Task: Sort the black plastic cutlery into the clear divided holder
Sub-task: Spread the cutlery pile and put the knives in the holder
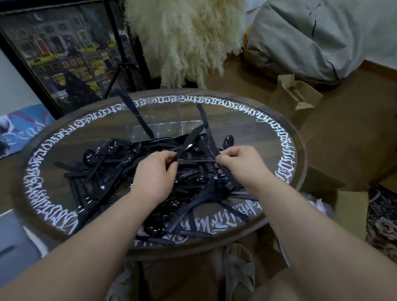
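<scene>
Black plastic cutlery (116, 170): loose heap of glossy spoons, forks and knives, lying crossed at all angles over the middle and near part of the round tabletop. One knife (190, 138) lifted from the heap, slanting up and away. Second knife (208, 137) likewise raised, crossing the first. Third knife (135, 114) standing tilted in the holder's left part. Clear divided holder (171, 124): transparent, partitioned, upright just beyond the heap; which compartment holds the knife cannot be told
</scene>
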{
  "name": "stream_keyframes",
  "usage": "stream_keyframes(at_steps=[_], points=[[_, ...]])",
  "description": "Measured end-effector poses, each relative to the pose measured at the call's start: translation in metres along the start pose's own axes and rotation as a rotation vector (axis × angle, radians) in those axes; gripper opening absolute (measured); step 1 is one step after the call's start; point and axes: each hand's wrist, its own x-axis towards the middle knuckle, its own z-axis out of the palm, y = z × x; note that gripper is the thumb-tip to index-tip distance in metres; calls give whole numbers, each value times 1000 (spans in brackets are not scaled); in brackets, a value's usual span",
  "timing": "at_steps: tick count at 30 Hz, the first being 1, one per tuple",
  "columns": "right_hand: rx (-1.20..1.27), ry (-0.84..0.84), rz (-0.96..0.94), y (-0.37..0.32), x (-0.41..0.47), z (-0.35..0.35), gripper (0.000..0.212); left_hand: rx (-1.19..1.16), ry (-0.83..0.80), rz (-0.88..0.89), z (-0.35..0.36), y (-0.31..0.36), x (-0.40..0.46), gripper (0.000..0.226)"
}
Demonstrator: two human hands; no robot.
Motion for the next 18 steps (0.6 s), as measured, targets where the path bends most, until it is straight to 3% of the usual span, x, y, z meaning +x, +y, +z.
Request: stream_keyframes(at_steps=[6,12,18], points=[[87,26,30,-2,-11,41,16,-84,14,-108,-19,-27,-24,11],[209,30,97,-9,-10,80,17,-210,-33,-157,-22,-42,-38,29],[281,12,151,-1,-8,108,15,-383,-122,-160,-13,-41,-34,31]])
